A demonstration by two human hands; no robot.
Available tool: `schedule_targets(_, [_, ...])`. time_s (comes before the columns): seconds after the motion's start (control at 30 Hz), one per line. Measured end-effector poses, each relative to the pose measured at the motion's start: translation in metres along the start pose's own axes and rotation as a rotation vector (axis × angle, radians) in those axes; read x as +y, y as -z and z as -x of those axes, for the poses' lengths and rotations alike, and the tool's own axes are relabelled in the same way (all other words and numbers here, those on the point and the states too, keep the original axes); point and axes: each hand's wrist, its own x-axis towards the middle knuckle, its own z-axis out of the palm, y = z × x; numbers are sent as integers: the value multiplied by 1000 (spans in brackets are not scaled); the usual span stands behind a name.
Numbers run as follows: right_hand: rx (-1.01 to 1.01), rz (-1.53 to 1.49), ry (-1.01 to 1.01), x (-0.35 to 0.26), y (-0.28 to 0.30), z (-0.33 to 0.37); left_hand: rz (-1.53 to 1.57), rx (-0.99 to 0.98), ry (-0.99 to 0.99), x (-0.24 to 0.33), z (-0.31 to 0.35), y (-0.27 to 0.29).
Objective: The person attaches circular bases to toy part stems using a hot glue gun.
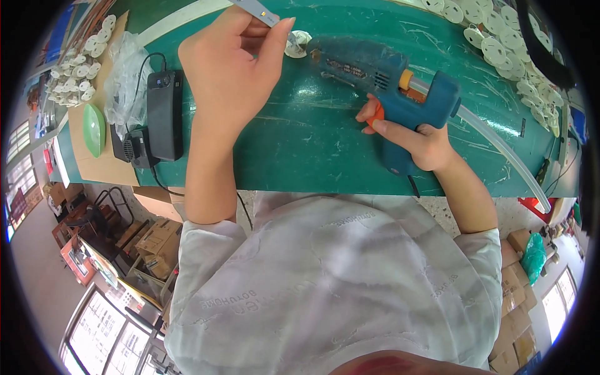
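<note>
While the left hand (234,69) reaches forward over the green table (300,137), its thumb and fingers pinch a thin grey strip (259,12) above a small white disc (299,45). The right hand (419,140) is wrapped around the grip of a blue glue gun (381,78), forefinger on the orange trigger, nozzle touching the disc. A clear glue stick (500,147) trails from the gun's back toward the right edge. A black power adapter (164,112) lies left, near the table's front edge; more white discs (512,56) crowd the far right.
</note>
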Motion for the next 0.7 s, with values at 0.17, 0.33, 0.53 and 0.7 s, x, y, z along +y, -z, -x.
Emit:
schedule_targets(0.17, [29, -34, -18, 0, -2, 3, -55, -10, -5, 3, -1, -1])
schedule_targets(0.33, [49, -38, -5, 2, -5, 2, -43, -6, -3, 3, -1, 1])
schedule_targets(0.53, [83, -28, -12, -1, -9, 2, -73, -9, -4, 5, -1, -1])
schedule_targets(0.7, [123, -75, -47, -2, -10, 2, -97, -10, 9, 6, -2, 0])
